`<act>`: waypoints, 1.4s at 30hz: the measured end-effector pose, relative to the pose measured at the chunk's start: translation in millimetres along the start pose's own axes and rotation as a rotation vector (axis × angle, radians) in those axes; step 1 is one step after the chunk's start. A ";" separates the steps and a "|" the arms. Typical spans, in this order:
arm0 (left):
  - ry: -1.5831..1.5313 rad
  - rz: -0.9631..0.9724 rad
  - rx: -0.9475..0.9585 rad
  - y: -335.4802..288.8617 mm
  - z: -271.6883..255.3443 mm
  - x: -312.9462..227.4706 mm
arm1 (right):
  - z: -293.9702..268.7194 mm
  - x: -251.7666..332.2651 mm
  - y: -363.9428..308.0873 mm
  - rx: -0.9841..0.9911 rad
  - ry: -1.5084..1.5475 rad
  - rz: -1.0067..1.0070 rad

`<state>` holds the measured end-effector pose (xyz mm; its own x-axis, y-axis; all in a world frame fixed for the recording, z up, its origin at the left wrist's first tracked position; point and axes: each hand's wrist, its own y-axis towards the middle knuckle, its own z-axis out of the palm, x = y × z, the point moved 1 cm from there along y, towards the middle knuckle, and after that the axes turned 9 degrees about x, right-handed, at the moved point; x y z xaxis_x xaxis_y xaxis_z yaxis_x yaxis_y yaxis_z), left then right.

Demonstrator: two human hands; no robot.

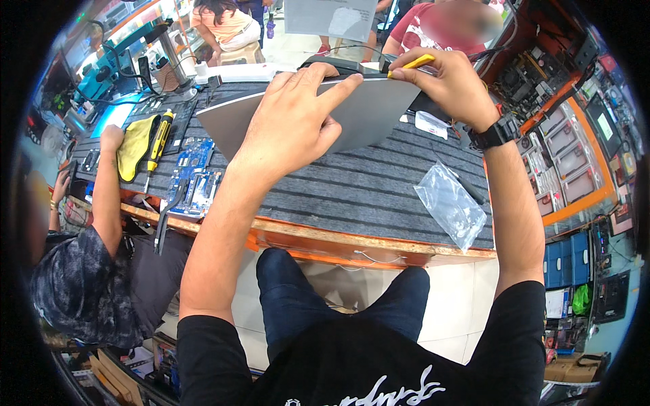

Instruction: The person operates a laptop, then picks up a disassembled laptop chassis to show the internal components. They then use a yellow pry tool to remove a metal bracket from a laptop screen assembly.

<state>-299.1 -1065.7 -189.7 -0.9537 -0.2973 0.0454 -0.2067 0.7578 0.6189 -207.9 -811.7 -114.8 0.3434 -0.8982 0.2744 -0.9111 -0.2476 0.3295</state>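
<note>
A thin grey panel (pixel 369 111), which looks like a laptop lid, stands tilted up on the striped bench mat (pixel 325 196). My left hand (pixel 291 118) grips it with the fingers bent over its top edge. In my right hand (pixel 450 81) a small yellow pry tool (pixel 416 62) is pinched between thumb and fingers. Its tip meets the panel's upper right edge. What lies behind the panel is mostly hidden, though a dark part shows above the edge.
Left on the bench are a blue circuit board (pixel 195 169), black tweezers (pixel 162 220), a yellow screwdriver (pixel 160 142) and a yellow cloth (pixel 135 150). A co-worker's arm (pixel 107 176) rests nearby. A clear plastic bag (pixel 450 206) lies at right. Another person (pixel 440 30) sits across.
</note>
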 end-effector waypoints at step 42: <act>0.014 -0.009 0.011 1.5 1.8 2.0 | 17.5 -13.5 -21.9 -0.245 0.283 0.034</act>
<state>-301.7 -1064.1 -190.1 -0.9486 -0.3123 0.0513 -0.2176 0.7615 0.6106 -196.6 -800.5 -141.5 0.3942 -0.7601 0.5166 -0.8534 -0.0941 0.5127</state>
